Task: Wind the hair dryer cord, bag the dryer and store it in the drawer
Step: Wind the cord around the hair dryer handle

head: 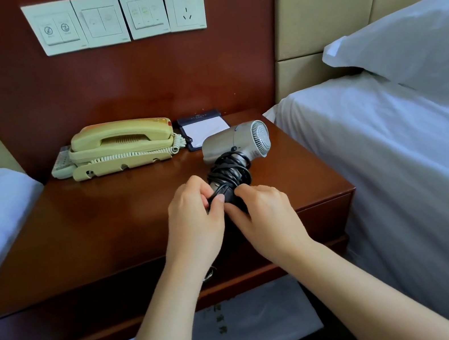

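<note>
Silver-grey and compact, a hair dryer (238, 142) sits over the right half of a reddish wooden nightstand (91, 223) between two white-sheeted beds, its round rear grille turned toward the bed on the right (397, 169). Its black cord (230, 173) is wound in loose loops around the handle, which points toward the camera. A person's two bare hands meet at the handle's lower end: the left hand (195, 217) is closed around the cord there, thumb pressed onto a strand, while the right hand (266, 210) pinches the same bundle from the other side, fingers curled in tight. Both hands touch each other over the cord; whether the dryer's body rests on the wood or is lifted just clear cannot be told. At the back of the nightstand stand a cream corded telephone (123, 145), a remote control (62, 165) tucked at its left, and a white notepad (204, 130) in a dark holder just beside the dryer's nozzle. On the wooden wall panel above hang three switch plates and a wall socket (185, 6). Below the tabletop, a drawer front (324, 216) shows closed, and a white bag (244, 325) lies on the lower shelf. A pillow (411, 47) rests on the right-hand bed.
</note>
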The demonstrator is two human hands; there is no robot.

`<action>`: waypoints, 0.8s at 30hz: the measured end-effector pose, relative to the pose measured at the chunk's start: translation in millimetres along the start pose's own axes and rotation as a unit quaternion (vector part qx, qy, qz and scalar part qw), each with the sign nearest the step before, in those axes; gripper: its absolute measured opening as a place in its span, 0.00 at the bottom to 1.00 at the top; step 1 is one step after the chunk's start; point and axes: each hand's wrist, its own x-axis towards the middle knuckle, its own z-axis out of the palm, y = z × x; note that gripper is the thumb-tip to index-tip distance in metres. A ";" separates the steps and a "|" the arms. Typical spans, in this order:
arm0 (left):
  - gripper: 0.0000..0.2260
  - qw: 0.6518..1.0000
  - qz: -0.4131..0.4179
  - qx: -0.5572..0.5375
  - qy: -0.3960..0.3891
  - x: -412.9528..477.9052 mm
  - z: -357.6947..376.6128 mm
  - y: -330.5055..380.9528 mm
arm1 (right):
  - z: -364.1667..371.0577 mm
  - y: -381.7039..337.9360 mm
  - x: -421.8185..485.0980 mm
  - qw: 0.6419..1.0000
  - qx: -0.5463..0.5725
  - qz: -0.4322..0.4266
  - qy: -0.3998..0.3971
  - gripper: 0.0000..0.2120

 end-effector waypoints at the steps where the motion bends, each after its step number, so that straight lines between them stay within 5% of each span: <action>1: 0.06 1.000 0.003 -0.006 0.015 -1.4 1.9 0.0 | -0.2 0.6 0.4 1.000 0.020 0.001 -0.019 0.10; 6: 0.08 0.996 0.023 -0.060 0.068 -5.1 9.6 -8.8 | -0.7 -2.9 3.2 0.998 0.059 0.027 -0.003 0.10; 19: 0.14 0.991 0.059 -0.117 0.033 -12.5 12.0 -20.2 | 4.0 -17.6 12.2 0.961 0.207 0.182 0.024 0.10; 24: 0.14 0.991 0.018 -0.134 -0.004 -9.9 9.4 -17.1 | 1.4 -8.0 19.0 0.971 0.147 0.187 -0.015 0.10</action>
